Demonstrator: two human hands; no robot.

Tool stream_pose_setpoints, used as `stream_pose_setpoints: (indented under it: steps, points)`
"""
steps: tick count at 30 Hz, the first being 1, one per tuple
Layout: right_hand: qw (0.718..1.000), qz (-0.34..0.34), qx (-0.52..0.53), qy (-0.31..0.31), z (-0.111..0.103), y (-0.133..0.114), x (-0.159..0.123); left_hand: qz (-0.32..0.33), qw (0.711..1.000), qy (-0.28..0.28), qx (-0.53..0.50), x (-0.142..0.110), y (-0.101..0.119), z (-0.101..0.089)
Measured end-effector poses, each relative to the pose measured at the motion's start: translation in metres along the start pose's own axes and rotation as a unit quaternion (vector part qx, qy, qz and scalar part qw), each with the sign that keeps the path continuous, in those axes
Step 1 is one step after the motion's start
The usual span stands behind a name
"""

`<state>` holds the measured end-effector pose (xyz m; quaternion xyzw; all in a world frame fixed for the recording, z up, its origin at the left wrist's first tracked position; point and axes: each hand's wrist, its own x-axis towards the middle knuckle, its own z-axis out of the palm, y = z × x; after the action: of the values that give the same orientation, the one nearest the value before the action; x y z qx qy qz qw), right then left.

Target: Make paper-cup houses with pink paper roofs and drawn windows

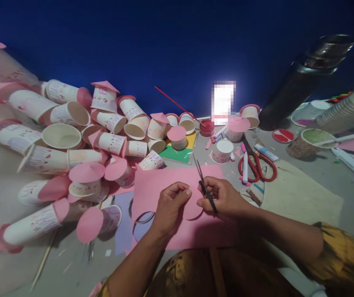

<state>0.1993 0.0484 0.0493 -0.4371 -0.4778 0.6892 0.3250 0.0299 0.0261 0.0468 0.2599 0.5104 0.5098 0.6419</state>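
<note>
Over the pink paper sheet (152, 179), our left grip (173, 202) pinches a paper disc (193, 209) and our right grip (222, 195) clasps black-handled scissors (207, 191). If the disc slips, the blades (198, 170) could cut into it.

I see the left hand (172, 206) pinched, thumb laid against its curled fingers, the forearm (147, 258) slanting back toward the body. Just to its right, the right hand (222, 196) curls its fingers inward, thumb pointing toward the left hand.
</note>
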Motion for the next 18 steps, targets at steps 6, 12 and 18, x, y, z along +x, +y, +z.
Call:
stream_pose_setpoints:
  steps: [6,12,18]
  points:
    - [1.0,0.005,0.003,0.003,-0.001,-0.0022,0.0008,-0.009,1.0,-0.009,-0.011,-0.0001,-0.0004,-0.0018]
    - [0.999,-0.003,-0.004,0.043,-0.0068,-0.0057,0.0022,-0.034,0.999,-0.028,0.003,-0.0004,-0.0006,-0.0039]
    - [1.0,-0.005,0.004,0.026,-0.0068,-0.0047,0.0021,0.016,0.985,-0.037,0.17,-0.0039,0.0029,-0.0031]
